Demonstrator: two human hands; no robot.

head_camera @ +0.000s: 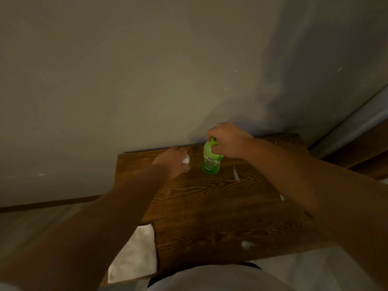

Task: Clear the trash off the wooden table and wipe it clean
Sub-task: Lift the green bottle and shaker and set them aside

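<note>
My right hand (227, 141) gripped the cap end of the green plastic bottle (211, 159) standing near the far edge of the dark wooden table (210, 206). My left hand (172, 162) closed around a crumpled white paper scrap (186, 159) just beside it.

Bottle (211, 162) on table (210, 206) near wall (147, 70); cloth (136, 253) on front-left corner.
</note>
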